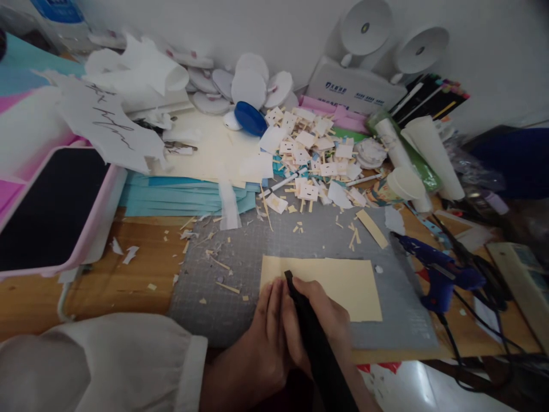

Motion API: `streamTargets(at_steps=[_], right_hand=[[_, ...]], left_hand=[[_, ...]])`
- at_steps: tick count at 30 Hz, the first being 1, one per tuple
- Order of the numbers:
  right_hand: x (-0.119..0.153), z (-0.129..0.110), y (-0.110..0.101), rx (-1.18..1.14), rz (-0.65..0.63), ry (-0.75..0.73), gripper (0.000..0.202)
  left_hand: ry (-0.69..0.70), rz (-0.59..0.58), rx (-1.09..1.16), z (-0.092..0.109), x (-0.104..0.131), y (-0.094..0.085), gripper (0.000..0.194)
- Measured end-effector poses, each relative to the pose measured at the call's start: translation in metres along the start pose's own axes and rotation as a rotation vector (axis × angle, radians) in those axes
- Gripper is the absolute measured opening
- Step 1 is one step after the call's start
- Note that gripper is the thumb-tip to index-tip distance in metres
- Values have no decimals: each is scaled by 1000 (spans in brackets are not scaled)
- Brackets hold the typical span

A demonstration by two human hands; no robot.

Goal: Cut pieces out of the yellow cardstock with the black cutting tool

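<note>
— Where's the cream paper sheet?
— Flat on the grey cutting mat [398, 323], right at the person's edge of the table. The sheet [347, 286] has its left end under the hands.

— And the fingers?
— The left hand [266, 346] has its fingers pressed together, tips down on the paper; I can't tell whether they pinch anything underneath. The right hand [332, 323] grips a long black tool [311, 329], thumb and forefinger closing on it near its upper end.

— Knife or marker?
— Can't say from here. The business end is lost against the hands.

— If it's a blade, I'd worry about those left fingertips.
— So would I. They sit just beside the tool's end, so one sideways slip could nick them.

— Could the sheet shift?
— I'd think so. The hands bear on its left part, and nothing seems to weigh down the right end, so a hard pull might swing it round. Paper scraps [227, 288] litter the mat to the left; one caught beneath could lift the sheet and throw a line off.

— And that blue glue gun [437, 266]?
— It lies to the right of the sheet, nozzle towards the mat. Whether it's hot I can't tell, but a wide elbow could knock it.
</note>
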State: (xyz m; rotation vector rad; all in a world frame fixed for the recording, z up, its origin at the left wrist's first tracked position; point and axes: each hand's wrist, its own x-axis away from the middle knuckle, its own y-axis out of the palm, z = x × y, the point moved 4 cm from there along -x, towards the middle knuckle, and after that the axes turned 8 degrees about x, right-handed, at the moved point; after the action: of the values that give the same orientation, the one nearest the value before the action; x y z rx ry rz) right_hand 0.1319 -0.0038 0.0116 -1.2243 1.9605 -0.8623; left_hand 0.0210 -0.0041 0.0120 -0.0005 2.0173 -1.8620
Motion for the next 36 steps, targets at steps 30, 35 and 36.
streamTargets(at_steps=[30,35,36], right_hand=[[-9,-24,-8,175,-20,-208,13],[-9,-28,-10,150,16,-229,14],[-10,-29,-11,146,30,-228,15]], left_hand=[[124,23,-204,1,2,-6,43],[114,20,-167,1,2,-6,47],[109,20,-163,0,2,-5,47]])
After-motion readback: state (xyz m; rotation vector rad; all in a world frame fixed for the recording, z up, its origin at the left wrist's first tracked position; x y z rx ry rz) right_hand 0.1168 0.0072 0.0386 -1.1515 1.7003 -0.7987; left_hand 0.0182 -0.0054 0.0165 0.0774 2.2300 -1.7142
